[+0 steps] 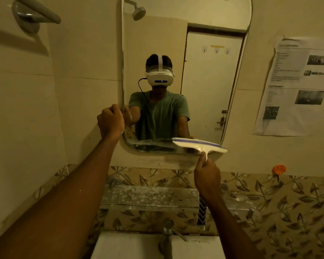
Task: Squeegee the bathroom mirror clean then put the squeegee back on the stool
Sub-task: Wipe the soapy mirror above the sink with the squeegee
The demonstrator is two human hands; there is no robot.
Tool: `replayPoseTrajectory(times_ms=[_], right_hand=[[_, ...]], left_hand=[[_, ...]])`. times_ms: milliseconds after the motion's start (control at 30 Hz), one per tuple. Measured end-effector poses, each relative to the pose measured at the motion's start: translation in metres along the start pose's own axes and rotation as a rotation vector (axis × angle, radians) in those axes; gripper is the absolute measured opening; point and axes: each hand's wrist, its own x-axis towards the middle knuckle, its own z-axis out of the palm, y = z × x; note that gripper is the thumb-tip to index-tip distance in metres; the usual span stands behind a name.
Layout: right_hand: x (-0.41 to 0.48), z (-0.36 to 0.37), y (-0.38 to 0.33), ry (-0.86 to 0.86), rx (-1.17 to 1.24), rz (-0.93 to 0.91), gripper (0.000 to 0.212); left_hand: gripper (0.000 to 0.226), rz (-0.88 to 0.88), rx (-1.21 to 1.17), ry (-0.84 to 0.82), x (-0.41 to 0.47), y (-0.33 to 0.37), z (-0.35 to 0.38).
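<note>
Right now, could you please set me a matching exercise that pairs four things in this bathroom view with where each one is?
Things:
1 squeegee
2 left hand
3 printed notice
4 tap

Places:
a on the wall, right of the mirror
b at the mirror's bottom edge, gripped by the right hand
c gripping the mirror's left edge
d at the basin

Pairs: 1-b, 2-c, 3-a, 4-d
</note>
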Motion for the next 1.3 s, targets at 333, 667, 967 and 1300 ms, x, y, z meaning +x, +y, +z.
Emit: replayPoseTrajectory(times_ms=[333,667,967,1300], right_hand=[[0.044,-0.019,-0.025,0.101,0.038,-0.008,0.048],[-0.007,-0.002,-0.028,-0.066,0.134,-0.038,0.046],[-0.053,0.059,-0.085,-0.450,-0.385,-0.613,0.033],[-0.020,0.085,-0.111,-0.326,-0.639,-0.912,0.062]], left_hand=[[0.042,0.019,-0.054,-0.020,0.002,-0.003,-0.002],[0.045,0.144,-0.179,-0.140,0.011,-0.021,-0.009],[0.041,0.126,-0.296,-0.293,0.011,-0.027,-0.015],[0.039,0.085,-0.294,-0.302,0.006,-0.024,-0.016]])
